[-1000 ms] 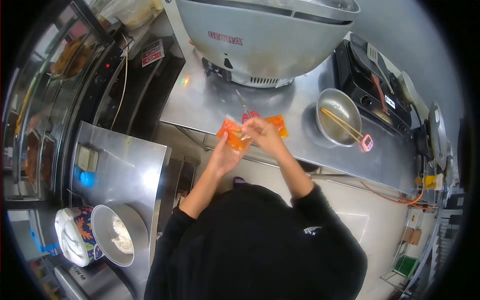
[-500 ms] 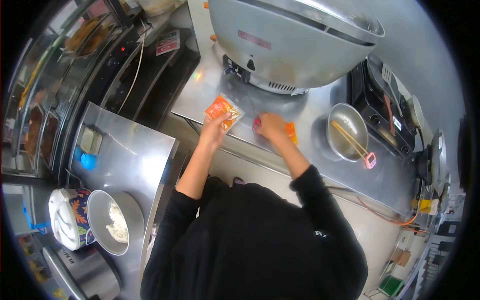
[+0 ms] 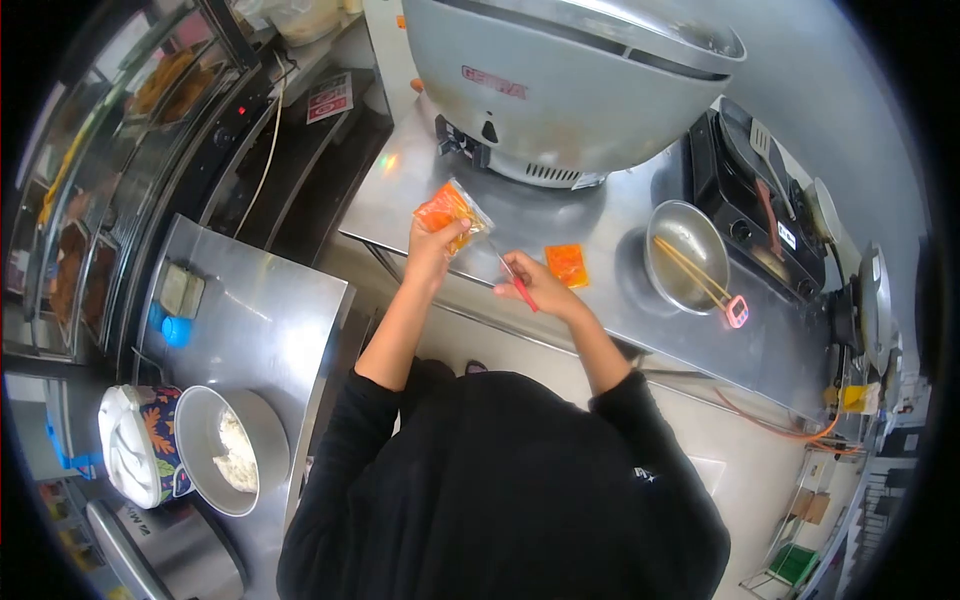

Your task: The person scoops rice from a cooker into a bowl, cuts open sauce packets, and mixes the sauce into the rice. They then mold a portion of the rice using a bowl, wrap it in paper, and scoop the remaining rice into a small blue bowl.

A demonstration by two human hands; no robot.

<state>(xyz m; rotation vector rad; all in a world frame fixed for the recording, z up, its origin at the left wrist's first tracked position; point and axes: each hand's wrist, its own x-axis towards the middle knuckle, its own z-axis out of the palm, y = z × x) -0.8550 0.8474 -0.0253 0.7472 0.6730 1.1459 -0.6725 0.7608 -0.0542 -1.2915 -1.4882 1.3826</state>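
My left hand (image 3: 432,252) pinches a clear plastic packet (image 3: 450,212) with orange contents, held up over the front edge of the steel counter (image 3: 625,275). In my right hand (image 3: 540,284) is a pair of red-handled scissors (image 3: 522,288). Their thin blade points up and left, its tip close to the packet's right edge. A second flat orange packet (image 3: 567,265) lies on the counter just beyond my right hand.
A large grey cooker (image 3: 570,90) stands at the back of the counter. To the right are a metal bowl (image 3: 668,225) with chopsticks and a pink thermometer (image 3: 737,312), and a black stove (image 3: 745,205). A pot of rice (image 3: 265,440) sits on the left table (image 3: 270,300).
My right hand has lifted the scissors off the counter and turned them, bringing the blade to the packet in my left hand. The second packet is now uncovered.
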